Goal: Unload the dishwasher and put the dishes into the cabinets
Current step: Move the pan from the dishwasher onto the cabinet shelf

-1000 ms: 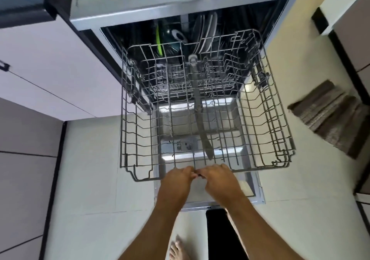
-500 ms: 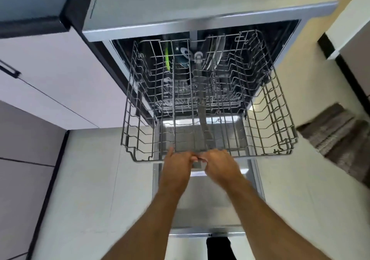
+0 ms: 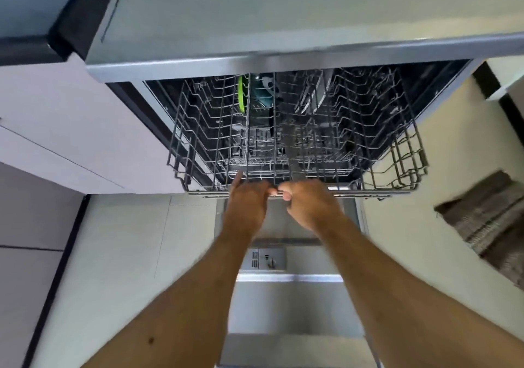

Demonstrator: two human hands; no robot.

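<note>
The dishwasher stands open, its door (image 3: 295, 305) folded down flat below my arms. The upper wire rack (image 3: 397, 152) holds no dishes and sits mostly inside the tub, its front rail sticking out. My left hand (image 3: 246, 206) and my right hand (image 3: 309, 206) both grip that front rail at its middle, side by side, fingers curled over the wire. Seen through the rack, deeper inside, stand a green plate (image 3: 241, 95), a dark teal dish (image 3: 259, 95) and several grey plates (image 3: 314, 92) on edge.
The grey countertop (image 3: 283, 13) overhangs the dishwasher. Pale cabinet fronts (image 3: 71, 129) run along the left. A striped brown mat (image 3: 487, 220) lies on the tiled floor at the right. The detergent dispenser (image 3: 266, 258) shows on the open door.
Both hands have pushed the upper rack back into the dishwasher; it stuck far out a second ago and now only its front part shows. My view has risen and moved closer.
</note>
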